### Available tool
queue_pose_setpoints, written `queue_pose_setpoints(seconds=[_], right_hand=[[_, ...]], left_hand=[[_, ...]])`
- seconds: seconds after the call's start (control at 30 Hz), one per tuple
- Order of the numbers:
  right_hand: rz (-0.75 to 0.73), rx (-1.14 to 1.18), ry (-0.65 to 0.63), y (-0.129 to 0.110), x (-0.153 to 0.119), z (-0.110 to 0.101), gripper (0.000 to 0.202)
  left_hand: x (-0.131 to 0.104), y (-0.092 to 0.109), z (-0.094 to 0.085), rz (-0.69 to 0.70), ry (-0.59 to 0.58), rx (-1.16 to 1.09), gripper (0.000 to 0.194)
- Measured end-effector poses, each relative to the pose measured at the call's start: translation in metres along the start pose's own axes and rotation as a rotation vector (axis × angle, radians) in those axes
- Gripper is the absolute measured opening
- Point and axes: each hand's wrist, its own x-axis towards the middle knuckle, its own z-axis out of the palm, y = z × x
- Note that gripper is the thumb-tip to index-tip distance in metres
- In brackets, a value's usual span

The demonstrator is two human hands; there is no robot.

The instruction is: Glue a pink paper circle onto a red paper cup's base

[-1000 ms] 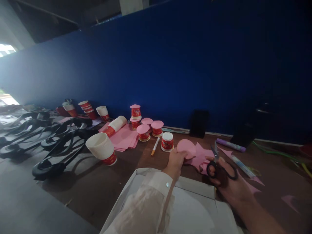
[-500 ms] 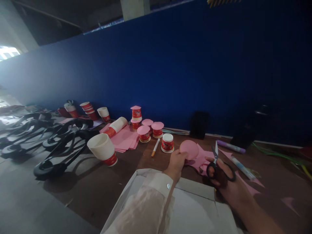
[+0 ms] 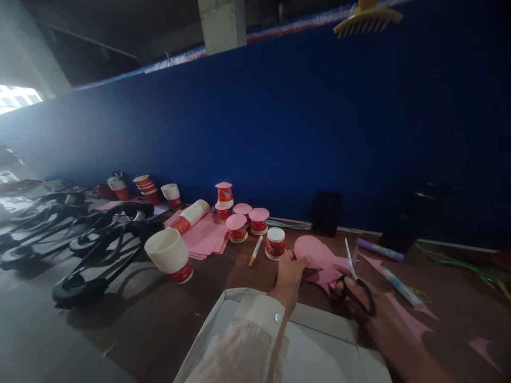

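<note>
My left hand (image 3: 288,277) is closed with thumb and fingers on the lower left edge of a round pink paper disc (image 3: 310,251). To its right, my right hand (image 3: 377,314) is wrapped around the black handles of a pair of scissors (image 3: 350,261), whose blades point up and away, apart from the disc. Pink paper scraps (image 3: 325,275) lie beneath and beside the disc, partly hidden by my hands. Just behind my left hand stands an upturned red and white paper cup (image 3: 275,244) with a bare top.
Several upturned cups bear pink discs, such as this one (image 3: 237,229). Further left are pink sheets (image 3: 205,236), stacked paper cups (image 3: 170,252) and black headphones (image 3: 93,287). A marker (image 3: 256,251) lies mid-table, a purple pen (image 3: 379,249) right. A white box (image 3: 319,346) sits in front.
The view has tilted up slightly, so the table sits lower. The scissors have turned a little in my right hand, which looks blurred. My left hand still holds the disc.
</note>
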Motion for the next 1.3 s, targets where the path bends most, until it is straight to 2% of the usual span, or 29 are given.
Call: queue_pose_setpoints(seconds=[0.07,0.17,0.27,0.33,0.47,0.53,0.63,0.8,1.0,1.3], right_hand=[[0.032,0.012,0.04,0.002,0.001,0.001,0.05],[0.067,0.082,0.07,0.009,0.004,0.004,0.061],[0.074,0.068,0.087,0.013,0.006,0.007,0.062],[0.081,0.04,0.082,0.015,0.007,0.008,0.059],[0.056,0.034,0.04,0.021,0.01,0.009,0.051],[0.064,0.038,0.052,0.024,0.011,0.01,0.053],[0.086,0.056,0.086,0.026,0.011,0.012,0.056],[0.12,-0.04,0.023,0.027,0.013,0.013,0.049],[0.138,-0.051,0.072,0.031,0.009,0.02,0.062],[0.072,-0.189,0.028,0.031,0.01,0.017,0.053]], left_hand=[[0.002,0.002,0.004,0.036,0.024,0.0,0.038],[0.005,0.007,0.021,0.053,0.093,-0.04,0.035],[0.007,0.01,0.04,0.071,0.065,-0.188,0.039],[0.011,0.007,0.047,0.076,0.021,-0.263,0.042],[0.022,-0.003,0.041,0.057,0.016,-0.356,0.047],[0.027,-0.006,0.035,0.028,0.062,-0.384,0.048],[0.031,-0.007,0.03,0.058,0.045,-0.422,0.045],[0.03,-0.007,0.032,0.034,0.053,-0.445,0.041],[0.029,-0.004,0.033,0.047,0.036,-0.386,0.043],[0.029,-0.006,0.034,0.046,-0.027,-0.314,0.042]])
